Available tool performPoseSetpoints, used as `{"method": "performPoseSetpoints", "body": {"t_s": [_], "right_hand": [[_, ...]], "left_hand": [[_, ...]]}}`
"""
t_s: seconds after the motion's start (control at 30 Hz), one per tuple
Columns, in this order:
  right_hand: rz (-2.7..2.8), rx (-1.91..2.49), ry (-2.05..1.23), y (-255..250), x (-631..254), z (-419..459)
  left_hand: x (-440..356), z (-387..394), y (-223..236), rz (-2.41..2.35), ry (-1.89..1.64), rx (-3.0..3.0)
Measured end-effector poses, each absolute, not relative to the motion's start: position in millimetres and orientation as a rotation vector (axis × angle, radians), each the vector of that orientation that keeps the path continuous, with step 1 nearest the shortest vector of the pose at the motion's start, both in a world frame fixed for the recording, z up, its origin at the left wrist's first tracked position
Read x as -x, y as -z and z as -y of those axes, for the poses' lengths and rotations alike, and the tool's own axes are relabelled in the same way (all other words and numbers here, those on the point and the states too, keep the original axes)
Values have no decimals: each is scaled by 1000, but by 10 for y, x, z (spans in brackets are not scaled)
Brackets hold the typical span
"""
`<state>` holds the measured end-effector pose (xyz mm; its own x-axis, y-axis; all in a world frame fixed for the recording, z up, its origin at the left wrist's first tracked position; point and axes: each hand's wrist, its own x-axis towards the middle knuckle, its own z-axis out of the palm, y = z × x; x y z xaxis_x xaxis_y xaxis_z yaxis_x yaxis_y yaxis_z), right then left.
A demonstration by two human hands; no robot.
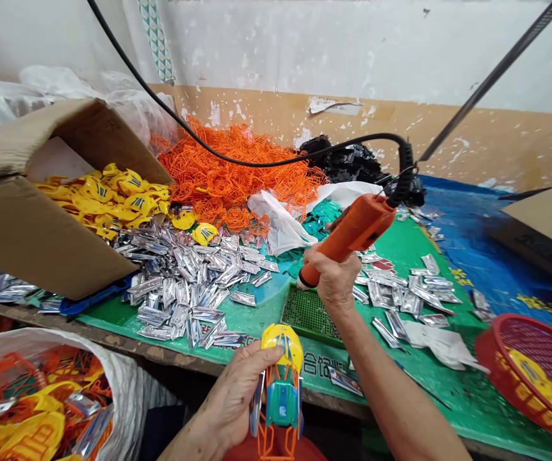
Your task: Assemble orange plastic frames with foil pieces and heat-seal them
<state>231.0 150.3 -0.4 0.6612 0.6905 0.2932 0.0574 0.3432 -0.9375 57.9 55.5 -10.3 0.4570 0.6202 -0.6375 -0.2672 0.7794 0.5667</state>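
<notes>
My left hand (pixel 243 390) is closed on a toy vehicle body (pixel 283 394), thumb on its yellow front. The body has an orange frame, a green middle piece and silvery side panels. It is held in front of the bench's near edge. My right hand (pixel 334 275) is wrapped round an orange electric screwdriver (pixel 353 234), whose black cord rises from its back end. The screwdriver's tip points left and down, apart from the toy body, over a green perforated tray (pixel 307 314).
Silvery panels (pixel 189 282) lie heaped left of the tray. Behind them are orange frames (pixel 237 166) and a cardboard box (pixel 40 211) spilling yellow parts (pixel 113 195). A white sack (pixel 127 384) of assembled pieces stands lower left. A red basket (pixel 492 346) sits at right.
</notes>
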Motion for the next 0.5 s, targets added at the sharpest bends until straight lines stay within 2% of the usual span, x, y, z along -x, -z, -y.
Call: {"method": "performPoseSetpoints", "body": {"t_s": [0.5], "right_hand": [[788,1151,-489,-10,-2298,-1471]], "left_hand": [[-587,-583,125,-927,-575,-429]]}}
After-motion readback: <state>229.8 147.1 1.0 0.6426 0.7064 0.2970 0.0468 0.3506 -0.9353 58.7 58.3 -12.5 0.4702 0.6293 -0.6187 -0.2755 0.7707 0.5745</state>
